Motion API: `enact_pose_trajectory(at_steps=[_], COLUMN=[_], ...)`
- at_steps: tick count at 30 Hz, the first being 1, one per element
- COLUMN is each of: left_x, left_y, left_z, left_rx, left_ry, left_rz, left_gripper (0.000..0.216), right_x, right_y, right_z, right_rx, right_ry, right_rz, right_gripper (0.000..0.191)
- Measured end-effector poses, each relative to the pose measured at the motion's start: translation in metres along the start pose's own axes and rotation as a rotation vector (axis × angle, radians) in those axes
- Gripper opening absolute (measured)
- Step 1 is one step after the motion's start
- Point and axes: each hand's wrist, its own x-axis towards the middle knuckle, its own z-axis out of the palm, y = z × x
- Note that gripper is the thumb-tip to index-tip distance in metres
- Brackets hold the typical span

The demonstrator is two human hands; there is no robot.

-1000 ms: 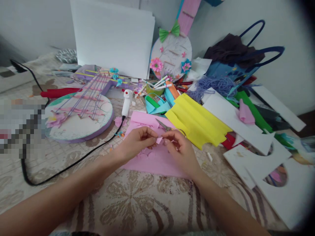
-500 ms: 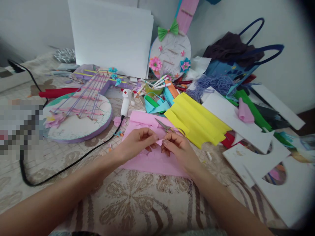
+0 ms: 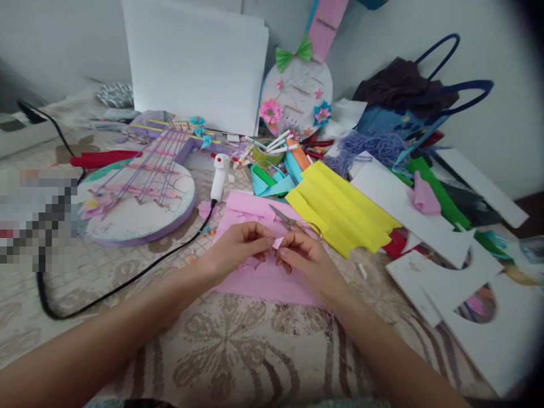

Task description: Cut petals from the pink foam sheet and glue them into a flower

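Note:
Between my hands is a small piece of pink paper (image 3: 277,243). My left hand (image 3: 249,242) pinches its left side between thumb and fingers. At its right side, the fingers of my right hand (image 3: 302,255) are curled in close, and their tips are partly hidden. Both hands hover over a pink paper sheet (image 3: 272,286) with a rolled far edge. Just beyond my right hand lie scissors (image 3: 293,222) with slightly parted blades. Small pink cut pieces show on the sheet beneath my fingers.
Left stands a paper-craft banjo (image 3: 136,209) with purple strings. A white glue gun (image 3: 219,177) trails a black cord. Yellow paper (image 3: 340,207), purple yarn (image 3: 369,150) and white card offcuts (image 3: 446,283) crowd the right. Behind are a second decorated banjo (image 3: 297,96) and a blue bag (image 3: 382,122).
My right fingers have shifted slightly on the small pink paper, and more of the piece now shows between my hands. The whole view has moved a little; the other things lie as before.

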Motion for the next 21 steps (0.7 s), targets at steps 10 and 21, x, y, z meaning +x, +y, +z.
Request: enact_pose_trajectory(at_steps=[10, 21], left_x=[-0.0054, -0.0001], left_y=[0.0026, -0.0015], left_z=[0.0014, -0.0024], left_rx=[0.329, 0.092], left_ry=[0.018, -0.027], left_rz=[0.234, -0.012], left_gripper=[0.016, 0.015], right_x=[0.0014, -0.0003], right_y=[0.0017, -0.0074], right_z=[-0.0013, 0.0003], right_rx=[-0.032, -0.208], right_ry=[0.033, 0.046], right_rz=[-0.016, -0.050], right_gripper=[0.005, 0.005])
